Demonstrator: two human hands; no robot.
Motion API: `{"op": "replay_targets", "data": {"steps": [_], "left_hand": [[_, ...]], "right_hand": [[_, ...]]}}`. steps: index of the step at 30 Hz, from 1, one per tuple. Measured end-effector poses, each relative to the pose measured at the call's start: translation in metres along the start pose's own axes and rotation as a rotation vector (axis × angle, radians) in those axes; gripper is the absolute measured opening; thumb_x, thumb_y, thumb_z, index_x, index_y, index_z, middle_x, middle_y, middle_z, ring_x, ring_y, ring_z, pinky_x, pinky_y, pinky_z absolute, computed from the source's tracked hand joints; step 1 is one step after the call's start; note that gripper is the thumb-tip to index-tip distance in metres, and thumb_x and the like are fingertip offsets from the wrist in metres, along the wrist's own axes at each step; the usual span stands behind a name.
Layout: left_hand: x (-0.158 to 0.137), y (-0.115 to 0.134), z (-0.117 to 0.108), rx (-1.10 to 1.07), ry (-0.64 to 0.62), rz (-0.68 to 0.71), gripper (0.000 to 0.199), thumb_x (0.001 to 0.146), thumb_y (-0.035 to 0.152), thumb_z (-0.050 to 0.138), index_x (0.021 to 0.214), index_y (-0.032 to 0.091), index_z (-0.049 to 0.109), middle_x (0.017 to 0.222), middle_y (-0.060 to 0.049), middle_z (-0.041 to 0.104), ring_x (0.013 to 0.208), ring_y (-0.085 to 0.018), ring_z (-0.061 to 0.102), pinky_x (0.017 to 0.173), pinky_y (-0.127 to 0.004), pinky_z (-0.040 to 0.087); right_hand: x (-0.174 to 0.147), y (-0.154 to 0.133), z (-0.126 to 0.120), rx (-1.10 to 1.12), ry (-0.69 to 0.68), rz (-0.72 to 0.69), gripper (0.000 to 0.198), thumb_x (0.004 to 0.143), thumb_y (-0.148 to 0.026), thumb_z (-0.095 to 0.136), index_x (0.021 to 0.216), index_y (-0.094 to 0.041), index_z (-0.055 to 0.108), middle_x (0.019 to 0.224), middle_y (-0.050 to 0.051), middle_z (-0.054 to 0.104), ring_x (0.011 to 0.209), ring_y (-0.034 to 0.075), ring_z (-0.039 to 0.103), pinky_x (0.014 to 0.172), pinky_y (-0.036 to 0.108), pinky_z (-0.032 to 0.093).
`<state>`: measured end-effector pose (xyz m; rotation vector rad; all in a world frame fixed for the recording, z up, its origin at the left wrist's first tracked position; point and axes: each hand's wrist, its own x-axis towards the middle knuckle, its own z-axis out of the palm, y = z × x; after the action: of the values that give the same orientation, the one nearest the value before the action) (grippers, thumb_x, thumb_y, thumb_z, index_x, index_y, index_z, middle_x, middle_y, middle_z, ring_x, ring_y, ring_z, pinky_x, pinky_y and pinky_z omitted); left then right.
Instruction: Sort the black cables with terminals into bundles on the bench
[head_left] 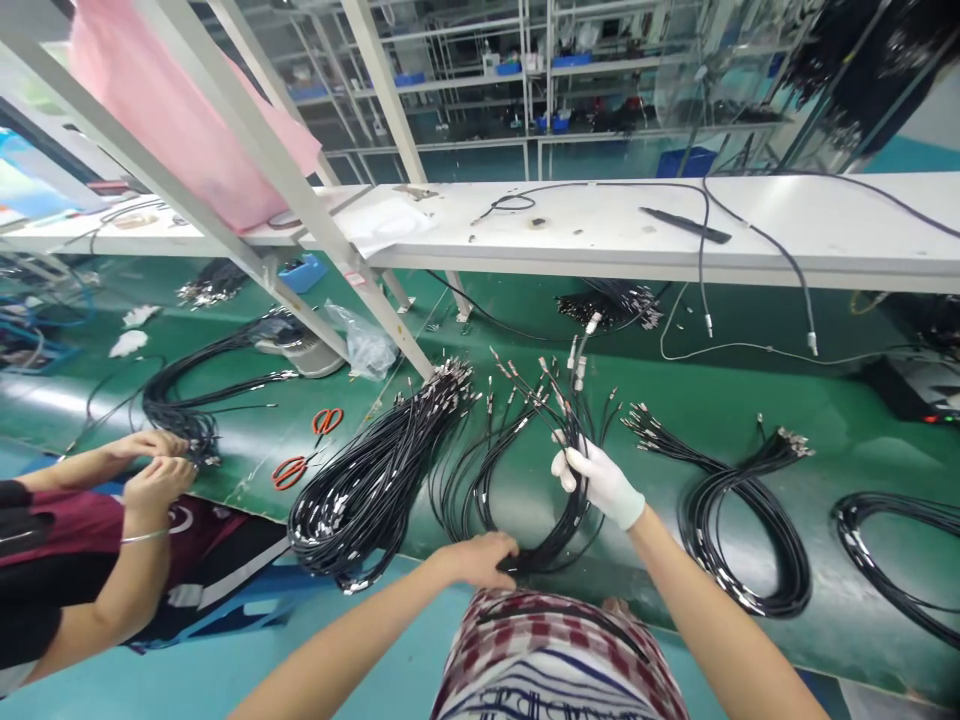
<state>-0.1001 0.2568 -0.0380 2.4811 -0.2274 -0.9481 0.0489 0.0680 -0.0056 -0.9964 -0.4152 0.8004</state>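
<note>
My right hand (604, 485), in a white glove, is closed around a bundle of black cables (551, 545) below their connector ends, which fan out upward. My left hand (480, 560) is bare and curled on the lower bend of that bundle, at the table's front edge. Some looser black cables (486, 480) curve just left of the held bundle. A large pile of black cables (360, 490) with metal tips lies farther left. To the right rests a looped cable bundle (787, 560), its ends pointing away from me.
Another coil (847, 510) lies at far right. Orange-handled scissors (321, 432) sit left of the large pile. A white shelf (600, 225) crosses above the green table, with two cable ends hanging down. At left, a co-worker's hands (161, 470) hold cable ends. A slanted post (367, 290) stands in front.
</note>
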Motion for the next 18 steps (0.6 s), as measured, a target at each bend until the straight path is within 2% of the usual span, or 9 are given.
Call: {"op": "replay_targets", "data": {"steps": [2, 4, 5, 8, 11, 14, 18], "left_hand": [[-0.004, 0.014, -0.035, -0.205, 0.158, 0.103, 0.046, 0.086, 0.04, 0.06, 0.123, 0.015, 0.05, 0.119, -0.013, 0.06, 0.106, -0.019, 0.06, 0.093, -0.031, 0.048], [-0.009, 0.032, -0.071, -0.609, 0.417, 0.246, 0.052, 0.085, 0.044, 0.061, 0.126, 0.014, 0.048, 0.117, -0.013, 0.06, 0.104, -0.018, 0.059, 0.093, -0.032, 0.047], [-0.013, 0.043, -0.087, -0.776, 0.502, 0.323, 0.055, 0.083, 0.045, 0.064, 0.126, 0.014, 0.048, 0.115, -0.013, 0.06, 0.103, -0.019, 0.059, 0.093, -0.033, 0.048], [-0.023, 0.073, -0.119, -1.084, 0.662, 0.508, 0.053, 0.081, 0.045, 0.068, 0.122, 0.014, 0.053, 0.11, -0.012, 0.062, 0.101, -0.019, 0.06, 0.094, -0.032, 0.047], [-0.032, 0.093, -0.128, -1.198, 0.799, 0.557, 0.04, 0.084, 0.04, 0.066, 0.112, 0.014, 0.059, 0.1, -0.01, 0.065, 0.09, -0.017, 0.064, 0.088, -0.03, 0.05], [-0.034, 0.102, -0.128, -1.212, 0.834, 0.535, 0.035, 0.086, 0.039, 0.064, 0.108, 0.012, 0.059, 0.095, -0.009, 0.066, 0.077, -0.016, 0.067, 0.077, -0.029, 0.053], [-0.031, 0.103, -0.128, -1.196, 0.852, 0.499, 0.042, 0.089, 0.041, 0.058, 0.119, 0.013, 0.055, 0.109, -0.012, 0.062, 0.067, -0.017, 0.068, 0.066, -0.029, 0.053]], "right_hand": [[-0.014, -0.003, 0.009, -0.052, -0.009, -0.066, 0.041, 0.09, -0.044, 0.063, 0.117, -0.017, 0.051, 0.089, 0.006, 0.064, 0.058, 0.011, 0.049, 0.055, 0.025, 0.037], [-0.028, -0.007, 0.018, -0.137, -0.047, -0.108, 0.034, 0.094, -0.043, 0.059, 0.115, -0.018, 0.052, 0.094, 0.006, 0.063, 0.063, 0.012, 0.05, 0.061, 0.026, 0.039], [-0.034, -0.008, 0.022, -0.18, -0.072, -0.115, 0.032, 0.095, -0.042, 0.056, 0.115, -0.018, 0.053, 0.094, 0.006, 0.062, 0.066, 0.013, 0.051, 0.064, 0.027, 0.04], [-0.047, -0.01, 0.029, -0.236, -0.105, -0.105, 0.029, 0.098, -0.041, 0.052, 0.116, -0.019, 0.053, 0.094, 0.006, 0.062, 0.07, 0.015, 0.054, 0.068, 0.029, 0.041], [-0.054, -0.006, 0.031, -0.195, -0.045, -0.115, 0.028, 0.099, -0.04, 0.049, 0.117, -0.019, 0.053, 0.093, 0.006, 0.063, 0.068, 0.015, 0.054, 0.066, 0.03, 0.042], [-0.057, 0.0, 0.03, -0.121, 0.048, -0.109, 0.026, 0.098, -0.042, 0.053, 0.111, -0.019, 0.054, 0.092, 0.007, 0.064, 0.069, 0.016, 0.057, 0.066, 0.031, 0.044], [-0.056, 0.006, 0.029, -0.006, 0.171, -0.085, 0.031, 0.091, -0.045, 0.063, 0.106, -0.019, 0.055, 0.098, 0.01, 0.066, 0.081, 0.021, 0.064, 0.073, 0.034, 0.049]]}}
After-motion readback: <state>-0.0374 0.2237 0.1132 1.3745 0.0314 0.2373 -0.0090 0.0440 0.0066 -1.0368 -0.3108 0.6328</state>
